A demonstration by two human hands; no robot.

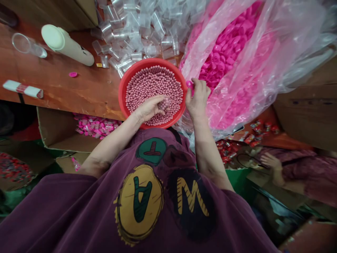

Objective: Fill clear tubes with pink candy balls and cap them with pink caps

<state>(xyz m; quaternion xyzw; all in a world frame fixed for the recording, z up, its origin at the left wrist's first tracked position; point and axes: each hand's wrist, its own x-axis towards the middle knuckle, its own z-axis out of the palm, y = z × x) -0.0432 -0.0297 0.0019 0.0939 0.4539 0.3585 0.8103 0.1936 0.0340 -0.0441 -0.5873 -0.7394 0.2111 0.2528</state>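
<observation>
Head view: your left hand (151,108) is over the red bowl (122,88), off its centre toward 4 o'clock, with the fingers curled round a small clear cup (165,103). Pink beads (150,82) seem to show through the cup's wall, so you look to have this one loaded but uncapped. Your right hand (198,96) sits just outside the rim at 3 o'clock, thumb and fingertips pinched on a pink cap (189,84).

As far as can be judged, you are mid-batch: capped pieces (98,127) lie heaped in the carton (54,131) at 8 o'clock from the bowl and look finished. Plenty is left, with loose clear cups (142,28) piled at 12 o'clock and more pink caps (223,52) in the open plastic bag (265,66) at 2 o'clock.

Your held cup seems tilted, its long axis perhaps running from 8 toward 2 o'clock; your fingers cover too much to tell which end is the mouth. You cannot tell either which way the cap's open side faces.
</observation>
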